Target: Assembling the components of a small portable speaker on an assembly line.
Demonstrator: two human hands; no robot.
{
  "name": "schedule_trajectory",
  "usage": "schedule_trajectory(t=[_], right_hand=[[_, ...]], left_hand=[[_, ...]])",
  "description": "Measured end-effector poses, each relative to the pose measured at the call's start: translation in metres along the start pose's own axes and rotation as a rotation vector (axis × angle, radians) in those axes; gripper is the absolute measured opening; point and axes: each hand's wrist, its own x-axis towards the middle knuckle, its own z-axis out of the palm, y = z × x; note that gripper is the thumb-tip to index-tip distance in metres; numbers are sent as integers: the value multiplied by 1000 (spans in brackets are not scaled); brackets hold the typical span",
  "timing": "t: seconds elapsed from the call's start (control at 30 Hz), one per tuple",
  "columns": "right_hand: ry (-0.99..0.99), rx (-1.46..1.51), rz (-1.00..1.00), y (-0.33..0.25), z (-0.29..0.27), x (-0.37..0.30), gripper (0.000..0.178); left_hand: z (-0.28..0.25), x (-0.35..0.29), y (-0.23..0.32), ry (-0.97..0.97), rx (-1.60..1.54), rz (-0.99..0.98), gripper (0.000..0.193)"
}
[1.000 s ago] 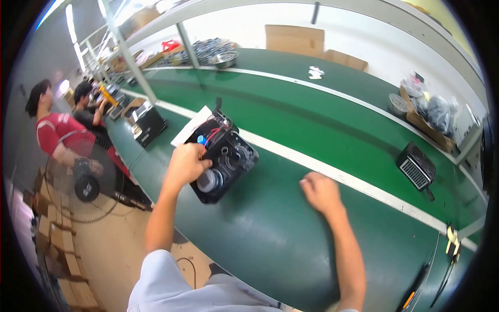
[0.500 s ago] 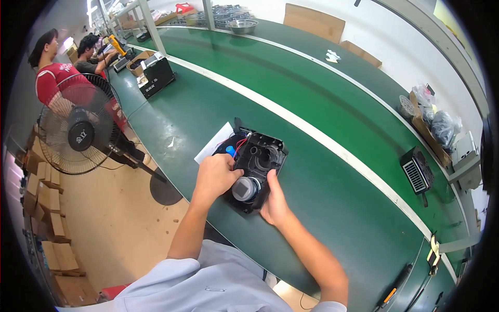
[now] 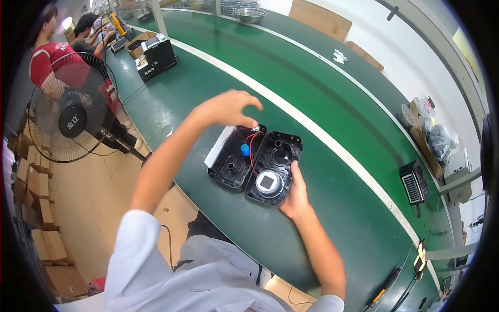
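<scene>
At mid-frame, the black case now lay unfolded, baring both halves' insides; the left hand had shifted upward, spread wide, while the right hand held the case's edge.

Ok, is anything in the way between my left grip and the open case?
Nothing visible. Your left grip is open at the far edge of the open case, thumb near the red wires; I can't tell if it touches. Your right grip holds the opposite side, clear of that gap.
</scene>
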Motion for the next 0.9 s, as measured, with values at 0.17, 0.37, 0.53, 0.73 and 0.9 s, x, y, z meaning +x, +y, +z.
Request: schedule_trajectory(t=[0.17, 0.37, 0.53, 0.73, 0.9], right_hand=[[74, -14, 15, -2, 1, -4, 70], [141, -12, -87, -16, 2, -8, 60], [182, -3, -166, -32, 2, -11, 58], [239, -61, -196, -33, -2, -14, 67], [229, -75, -115, -36, 0, -16, 70]], left_hand=[[47, 37, -15, -439, -305, -99, 47], [46, 27, -6, -366, -250, -71, 41], [55, 15, -7, -298, -179, -82, 36], [34, -3, -3, 3, -161, 101, 18], [34, -9, 14, -16, -8, 209, 11]])
